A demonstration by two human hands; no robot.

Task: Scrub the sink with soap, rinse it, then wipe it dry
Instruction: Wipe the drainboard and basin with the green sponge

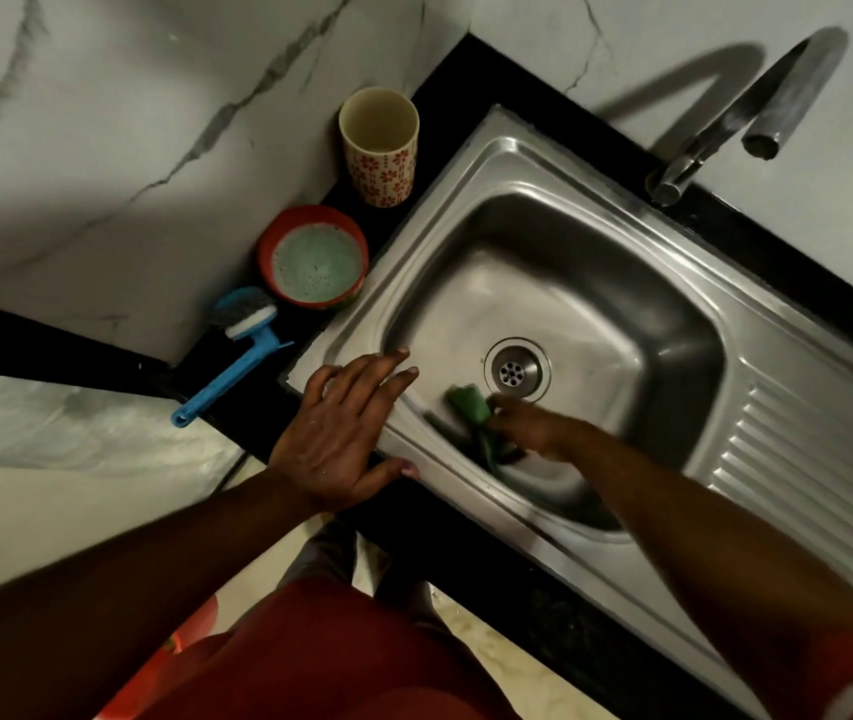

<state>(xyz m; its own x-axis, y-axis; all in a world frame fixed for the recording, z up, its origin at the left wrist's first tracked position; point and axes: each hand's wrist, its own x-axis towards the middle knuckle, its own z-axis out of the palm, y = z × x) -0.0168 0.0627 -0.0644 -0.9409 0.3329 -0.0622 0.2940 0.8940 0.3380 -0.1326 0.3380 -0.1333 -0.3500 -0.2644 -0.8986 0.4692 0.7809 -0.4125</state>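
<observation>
Steel sink [492,163] in black counter, left hand [333,433] flat on its near-left rim, fingers spread wide, right hand [523,426] gripping green scrub pad [468,402] on basin floor, drain [515,370] just beyond its fingertips, blue brush [235,356] well left.

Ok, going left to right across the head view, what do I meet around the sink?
Blue scrub brush → red tub of green soap → green scouring pad, gripped by the right hand → tap. The floral cup and left hand overlap the tub, so they are left out.
</observation>
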